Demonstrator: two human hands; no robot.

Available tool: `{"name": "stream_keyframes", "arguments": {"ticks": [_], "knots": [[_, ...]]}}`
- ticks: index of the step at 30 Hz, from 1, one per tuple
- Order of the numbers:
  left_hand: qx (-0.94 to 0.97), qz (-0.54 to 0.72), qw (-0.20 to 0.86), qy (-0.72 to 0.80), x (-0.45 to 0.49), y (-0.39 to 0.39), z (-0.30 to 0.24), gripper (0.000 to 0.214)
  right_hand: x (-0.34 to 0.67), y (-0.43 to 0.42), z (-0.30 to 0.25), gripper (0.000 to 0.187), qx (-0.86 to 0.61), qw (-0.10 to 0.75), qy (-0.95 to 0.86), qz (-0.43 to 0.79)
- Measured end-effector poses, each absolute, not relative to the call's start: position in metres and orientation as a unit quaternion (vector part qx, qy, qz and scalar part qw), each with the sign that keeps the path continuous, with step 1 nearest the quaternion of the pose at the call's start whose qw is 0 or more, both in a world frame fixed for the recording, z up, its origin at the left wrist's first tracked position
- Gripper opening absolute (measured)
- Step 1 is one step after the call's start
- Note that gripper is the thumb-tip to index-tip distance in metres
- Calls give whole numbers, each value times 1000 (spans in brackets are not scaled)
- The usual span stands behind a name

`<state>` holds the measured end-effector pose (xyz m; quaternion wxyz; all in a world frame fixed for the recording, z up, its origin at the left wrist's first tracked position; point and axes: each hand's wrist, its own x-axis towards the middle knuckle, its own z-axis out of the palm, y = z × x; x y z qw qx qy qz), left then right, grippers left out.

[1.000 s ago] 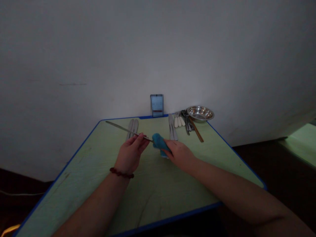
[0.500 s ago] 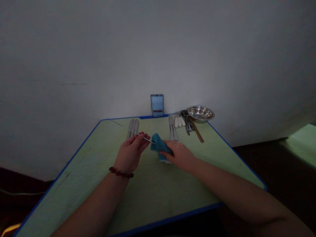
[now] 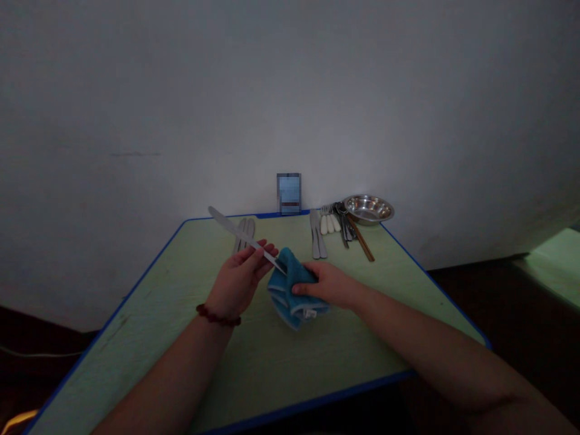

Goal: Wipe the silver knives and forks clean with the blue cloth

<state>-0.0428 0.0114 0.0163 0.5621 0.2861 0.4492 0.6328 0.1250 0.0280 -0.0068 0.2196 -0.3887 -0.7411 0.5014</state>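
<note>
A silver table knife (image 3: 233, 228) is pinched between the thumb and fingers of my left hand (image 3: 242, 272), its blade pointing up and to the far left. The knife's other end goes into the folds of a blue cloth (image 3: 290, 287) with pale edging and a small white tag. My right hand (image 3: 328, 284) is closed on the cloth from the right, thumb on top; the knife's end is hidden inside. Behind my left hand, more table knives (image 3: 248, 229) lie side by side on the table.
The pale green table (image 3: 353, 338) has a blue edge and meets a wall. Near its back right lie two table knives (image 3: 318, 234), white-handled forks (image 3: 330, 225), dark metal cutlery (image 3: 345, 229), wooden chopsticks (image 3: 362, 241) and a steel bowl (image 3: 369, 208). A blurred phone-like screen (image 3: 289, 193) stands against the wall.
The knife has turned from edge-on to show its flat side, its blade tip now raised. The cloth has spread out lower, showing its tag, and my right hand has shifted slightly.
</note>
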Motion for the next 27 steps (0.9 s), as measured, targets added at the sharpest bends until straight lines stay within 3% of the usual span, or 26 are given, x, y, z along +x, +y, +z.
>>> {"name": "stream_keyframes", "arguments": {"ticks": [5, 12, 27], "knots": [[286, 623, 571, 452, -40, 10, 20, 14, 124, 28, -8, 35, -383, 215, -683, 584], [289, 612, 582, 450, -40, 9, 18, 13, 124, 27, -10, 32, -384, 206, -677, 593], [317, 566, 609, 456, -41, 8, 15, 20, 124, 29, -12, 30, -399, 176, -750, 498]]}}
